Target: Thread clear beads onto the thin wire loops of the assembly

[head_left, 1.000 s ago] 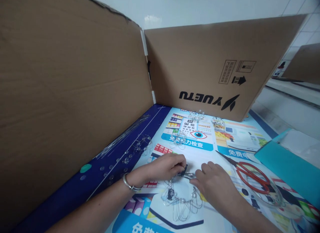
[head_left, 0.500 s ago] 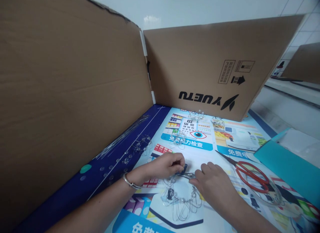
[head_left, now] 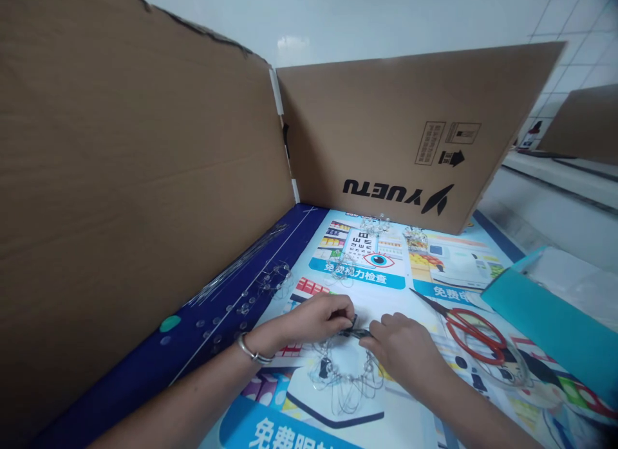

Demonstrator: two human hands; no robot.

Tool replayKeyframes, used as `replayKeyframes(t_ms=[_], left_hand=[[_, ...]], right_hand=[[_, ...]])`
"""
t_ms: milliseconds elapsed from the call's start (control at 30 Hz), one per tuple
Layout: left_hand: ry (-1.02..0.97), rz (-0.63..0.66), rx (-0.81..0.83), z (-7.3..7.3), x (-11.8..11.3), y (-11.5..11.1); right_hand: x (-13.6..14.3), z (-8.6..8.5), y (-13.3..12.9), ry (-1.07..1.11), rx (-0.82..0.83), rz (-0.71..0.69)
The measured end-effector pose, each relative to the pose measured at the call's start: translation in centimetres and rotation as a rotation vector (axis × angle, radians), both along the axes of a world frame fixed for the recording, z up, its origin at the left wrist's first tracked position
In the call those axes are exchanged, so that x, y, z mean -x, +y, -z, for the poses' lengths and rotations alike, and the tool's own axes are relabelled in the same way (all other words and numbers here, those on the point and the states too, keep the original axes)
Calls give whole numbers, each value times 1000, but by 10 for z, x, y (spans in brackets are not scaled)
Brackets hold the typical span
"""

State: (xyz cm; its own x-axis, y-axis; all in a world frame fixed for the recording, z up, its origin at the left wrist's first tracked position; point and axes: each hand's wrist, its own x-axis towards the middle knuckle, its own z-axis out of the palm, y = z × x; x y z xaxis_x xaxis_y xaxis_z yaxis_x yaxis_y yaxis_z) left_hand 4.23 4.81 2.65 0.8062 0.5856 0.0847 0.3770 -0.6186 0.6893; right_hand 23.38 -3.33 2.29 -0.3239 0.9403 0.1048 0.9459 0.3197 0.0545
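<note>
A beaded wire ring (head_left: pixel 348 377), with clear beads and thin wire loops fanning outward, lies on the printed sheet in front of me. At its far side my left hand (head_left: pixel 328 317), a bangle on the wrist, is closed in a pinch on the ring's wire. My right hand (head_left: pixel 400 343) is curled round small dark metal pliers (head_left: pixel 356 332), whose tips meet the wire by my left fingertips. The fingers cover the handles and the exact spot gripped.
Red-handled scissors (head_left: pixel 476 336) and a clear coil of line (head_left: pixel 519 368) lie at right, near a teal folder (head_left: pixel 550 320). Loose beads (head_left: pixel 217 321) and cut wires (head_left: pixel 236 265) are at left. More beaded rings (head_left: pixel 275 278) lie farther back. Cardboard panels (head_left: pixel 386 127) stand behind and left.
The pliers' tips have turned slightly, and my right hand has shifted a little to the left. My left hand keeps its pinch. The whole view has shifted slightly.
</note>
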Motion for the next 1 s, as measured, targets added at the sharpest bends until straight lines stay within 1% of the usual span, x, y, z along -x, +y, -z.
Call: replayKeyframes(t_ms=[133,267,400,500,600,833,1000], left_hand=[[-11,-14,66,4,-2,5],[-13,-13,105,3,-4,7],[-9,-41,130,1,-2,1],[-27,-37,156,-1,2,-8],[-37,-67,136,0,5,-16],[-79,-192,82,12,2,-24],[-68,-259,-23,10,0,-27]], right_hand=[[-1,-5,3,29,63,60],[-2,-7,5,49,111,90],[-4,-7,5,71,110,87],[-6,-6,5,92,112,83],[-8,-5,6,108,120,86],[-8,-7,6,131,130,83],[-8,-9,8,139,154,77]])
